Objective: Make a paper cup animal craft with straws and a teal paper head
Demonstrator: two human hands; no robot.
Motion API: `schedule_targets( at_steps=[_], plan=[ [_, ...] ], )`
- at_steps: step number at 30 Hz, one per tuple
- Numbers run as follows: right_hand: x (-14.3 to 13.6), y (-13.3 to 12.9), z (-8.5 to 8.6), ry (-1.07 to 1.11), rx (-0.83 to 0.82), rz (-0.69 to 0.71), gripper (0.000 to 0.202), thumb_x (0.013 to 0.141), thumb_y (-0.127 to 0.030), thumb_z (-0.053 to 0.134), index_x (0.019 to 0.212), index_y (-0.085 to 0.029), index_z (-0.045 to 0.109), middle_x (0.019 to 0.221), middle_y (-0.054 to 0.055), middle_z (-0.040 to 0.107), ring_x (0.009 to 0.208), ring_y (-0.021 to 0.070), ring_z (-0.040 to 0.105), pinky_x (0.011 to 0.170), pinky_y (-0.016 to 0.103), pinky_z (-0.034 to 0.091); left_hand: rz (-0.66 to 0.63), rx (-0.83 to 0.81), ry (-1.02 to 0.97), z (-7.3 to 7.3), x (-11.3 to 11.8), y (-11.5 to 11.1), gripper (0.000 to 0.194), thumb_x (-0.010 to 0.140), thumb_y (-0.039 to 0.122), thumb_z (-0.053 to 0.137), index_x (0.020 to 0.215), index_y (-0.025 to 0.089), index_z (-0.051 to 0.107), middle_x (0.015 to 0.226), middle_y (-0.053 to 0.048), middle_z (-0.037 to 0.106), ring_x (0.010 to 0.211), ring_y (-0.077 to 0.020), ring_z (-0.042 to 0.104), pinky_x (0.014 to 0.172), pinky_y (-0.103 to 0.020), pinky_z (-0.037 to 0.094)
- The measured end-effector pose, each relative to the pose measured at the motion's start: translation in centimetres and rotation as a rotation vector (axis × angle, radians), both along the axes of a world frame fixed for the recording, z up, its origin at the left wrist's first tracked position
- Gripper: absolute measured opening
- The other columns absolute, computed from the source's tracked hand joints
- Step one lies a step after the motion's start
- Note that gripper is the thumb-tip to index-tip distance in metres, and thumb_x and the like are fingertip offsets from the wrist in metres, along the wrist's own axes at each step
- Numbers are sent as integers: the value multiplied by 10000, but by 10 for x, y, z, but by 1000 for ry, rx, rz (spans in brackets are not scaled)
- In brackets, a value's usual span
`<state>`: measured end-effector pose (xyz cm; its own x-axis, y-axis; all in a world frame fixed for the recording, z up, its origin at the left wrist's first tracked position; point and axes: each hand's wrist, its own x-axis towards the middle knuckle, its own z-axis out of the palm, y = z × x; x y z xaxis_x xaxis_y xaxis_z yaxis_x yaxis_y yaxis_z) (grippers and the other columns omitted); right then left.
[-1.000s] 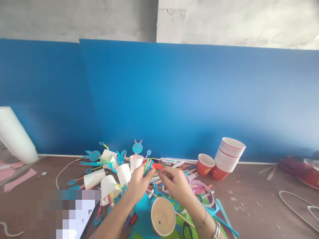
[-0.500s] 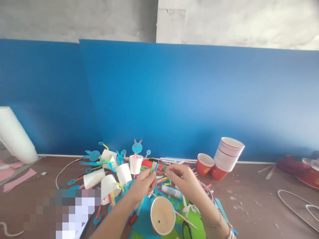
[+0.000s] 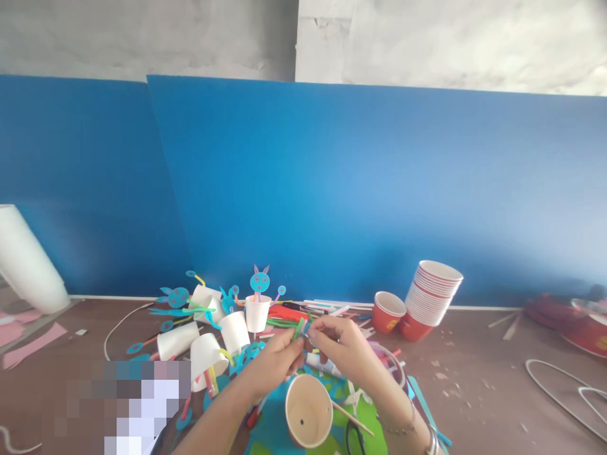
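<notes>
Just beyond a paper cup (image 3: 309,411) with small holes, my two hands meet. My left hand (image 3: 279,357) pinches a green straw (image 3: 298,328). My right hand (image 3: 337,338) has its fingertips closed on a small blue piece (image 3: 306,329) beside the straw; its far side is hidden by the fingers. A wooden stick (image 3: 353,418) pokes out at the cup's right side. Blue and green paper sheets (image 3: 270,420) lie under the cup.
White cups with blue paper figures (image 3: 259,282) stand and lie to the left. At the right are a red cup (image 3: 389,313) and a tall cup stack (image 3: 432,300). Dark-handled scissors (image 3: 355,436) lie near the front. A blue panel (image 3: 332,189) rises behind the table (image 3: 474,392).
My right hand has moved left to meet my left hand at the straw. My left hand has shifted slightly right.
</notes>
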<state>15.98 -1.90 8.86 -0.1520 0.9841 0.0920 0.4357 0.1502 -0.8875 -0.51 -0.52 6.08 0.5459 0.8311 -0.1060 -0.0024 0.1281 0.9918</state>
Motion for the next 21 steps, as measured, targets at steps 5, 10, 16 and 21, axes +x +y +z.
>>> schedule_targets(
  at_steps=[5,10,16,21],
  plan=[
    [-1,3,-3,3,-13,-14,163,809,-238,519,707,-190,637,621,-1,679,499,123,595,509,210,437,-20,38,17,-2,0,1,497,773,675,544,807,183,486,524,99,383,465,-61,258,467,-241,175],
    [-2,5,-5,26,-19,-19,157,798,-243,522,699,-189,631,609,-3,677,491,126,592,501,214,442,-9,86,68,-3,0,1,492,796,677,502,770,186,469,534,89,402,465,-66,283,471,-242,192],
    [-4,3,-5,75,-38,-10,153,792,-237,514,693,-187,619,593,-6,659,492,124,581,498,209,439,6,126,106,-1,2,-1,502,794,696,472,746,197,442,522,96,375,467,-74,279,486,-253,202],
    [-5,2,-1,47,-39,-35,141,772,-229,514,673,-195,608,576,-18,641,477,116,553,494,205,423,60,131,109,1,5,-3,499,802,701,441,731,208,432,523,94,355,480,-87,282,498,-261,224]
  ],
)
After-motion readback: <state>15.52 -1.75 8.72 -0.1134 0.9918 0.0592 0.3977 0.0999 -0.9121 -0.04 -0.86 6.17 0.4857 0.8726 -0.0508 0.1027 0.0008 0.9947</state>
